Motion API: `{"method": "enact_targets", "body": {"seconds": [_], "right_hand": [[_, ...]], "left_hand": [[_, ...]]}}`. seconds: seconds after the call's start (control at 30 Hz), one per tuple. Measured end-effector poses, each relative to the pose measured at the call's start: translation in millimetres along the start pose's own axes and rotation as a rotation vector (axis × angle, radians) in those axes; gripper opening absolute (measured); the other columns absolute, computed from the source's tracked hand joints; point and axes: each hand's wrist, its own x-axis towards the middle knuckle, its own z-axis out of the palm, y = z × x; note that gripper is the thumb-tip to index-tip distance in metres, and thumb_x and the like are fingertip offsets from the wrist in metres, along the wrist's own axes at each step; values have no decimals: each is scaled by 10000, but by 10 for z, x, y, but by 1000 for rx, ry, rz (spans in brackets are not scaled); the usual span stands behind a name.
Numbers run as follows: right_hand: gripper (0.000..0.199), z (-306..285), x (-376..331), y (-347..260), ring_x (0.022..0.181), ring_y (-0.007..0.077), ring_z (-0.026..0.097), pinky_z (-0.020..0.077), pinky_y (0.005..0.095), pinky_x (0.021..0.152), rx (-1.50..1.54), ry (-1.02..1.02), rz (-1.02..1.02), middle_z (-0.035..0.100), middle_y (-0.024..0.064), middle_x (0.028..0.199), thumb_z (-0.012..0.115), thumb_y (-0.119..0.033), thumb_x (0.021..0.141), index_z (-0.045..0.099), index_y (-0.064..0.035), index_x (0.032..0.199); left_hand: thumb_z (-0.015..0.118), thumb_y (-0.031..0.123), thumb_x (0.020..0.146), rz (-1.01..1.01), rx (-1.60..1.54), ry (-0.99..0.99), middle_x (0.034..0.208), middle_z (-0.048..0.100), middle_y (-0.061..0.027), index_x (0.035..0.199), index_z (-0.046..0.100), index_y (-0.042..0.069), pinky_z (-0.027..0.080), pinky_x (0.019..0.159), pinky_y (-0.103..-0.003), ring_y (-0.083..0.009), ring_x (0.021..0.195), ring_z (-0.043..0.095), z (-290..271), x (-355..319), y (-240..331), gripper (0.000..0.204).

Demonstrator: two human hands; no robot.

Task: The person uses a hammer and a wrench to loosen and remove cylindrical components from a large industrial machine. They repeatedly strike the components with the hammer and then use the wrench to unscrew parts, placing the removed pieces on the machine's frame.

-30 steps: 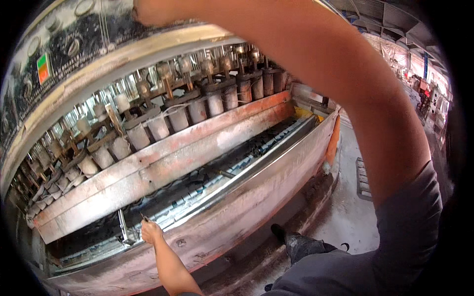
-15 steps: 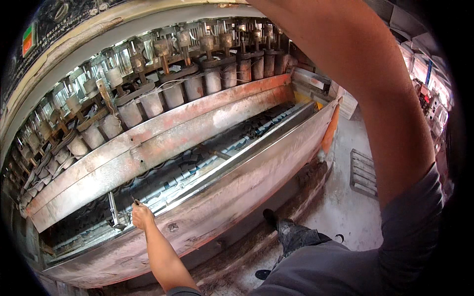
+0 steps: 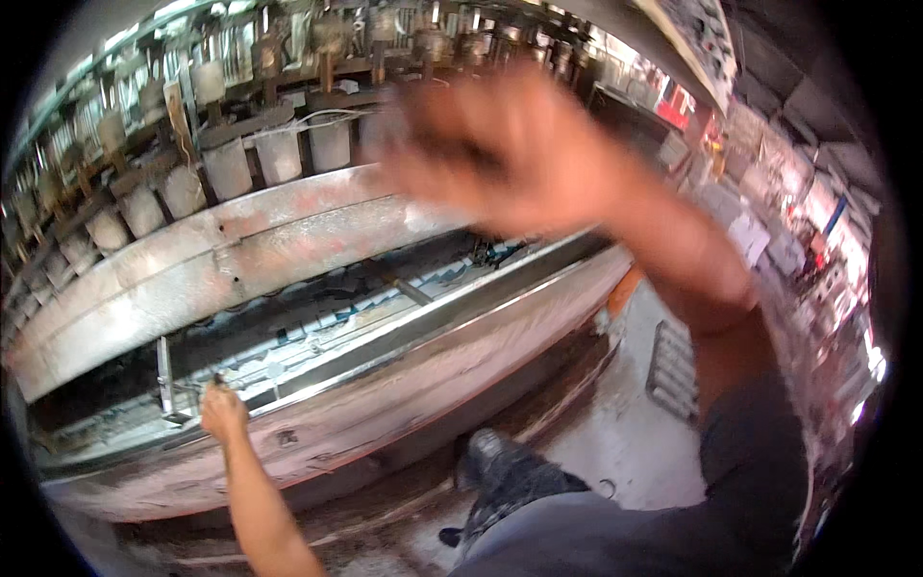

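Machine rail (image 3: 404, 351) | left hand (image 3: 223, 412) grip closed on it | right hand (image 3: 510, 144) blurred, grip unclear | red sign (image 3: 676, 104) upper right

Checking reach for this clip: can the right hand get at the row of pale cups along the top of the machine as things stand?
Probably yes: the right hand, raised and blurred, is already up level with the pale cups, and nothing shows between them.

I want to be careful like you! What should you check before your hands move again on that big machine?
1. Left hand resting on the machine's front rail: ok.
2. Left hand holding something: cannot tell.
3. Right hand seen sharply: not ok, blurred.
4. Right hand clear of the row of pale cups: cannot tell.
5. Shoe planted on the floor: ok.
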Motion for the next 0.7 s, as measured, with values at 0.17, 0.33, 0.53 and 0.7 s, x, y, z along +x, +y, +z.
{"method": "enact_targets", "body": {"seconds": [0.17, 0.33, 0.53, 0.7], "right_hand": [[338, 2050, -2092, 469, 698, 328, 633, 515, 438, 666, 437, -402, 641, 637, 149, 755, 602, -368, 921, 631, -33, 887], [247, 2923, -3080, 385, 690, 357, 635, 503, 409, 605, 339, -344, 890, 650, 166, 743, 650, -248, 881, 658, -16, 796], [267, 3105, -2863, 474, 655, 357, 619, 476, 446, 583, 272, -594, 1286, 627, 167, 702, 654, -277, 864, 608, -39, 752], [236, 3105, -2745, 498, 688, 365, 595, 460, 467, 600, 208, -726, 1233, 600, 126, 693, 639, -257, 863, 581, -59, 747]], "left_hand": [[522, 257, 928, -111, 37, -257, 971, 675, -193, 1204, 609, 128, 499, 763, -505, -393, 892, 649, 171, -31, 285, 318], [490, 250, 985, -169, 128, -270, 1235, 593, -244, 1296, 545, -25, 440, 963, -440, -370, 1135, 573, 187, -202, -44, 419], [466, 241, 995, -174, 37, -228, 1214, 611, -228, 1268, 570, -17, 452, 927, -414, -366, 1096, 592, 187, -417, -730, 390], [467, 248, 1005, -255, 6, -318, 1122, 647, -218, 1205, 603, -32, 482, 846, -416, -347, 1007, 630, 7, -341, -409, 369]]}}
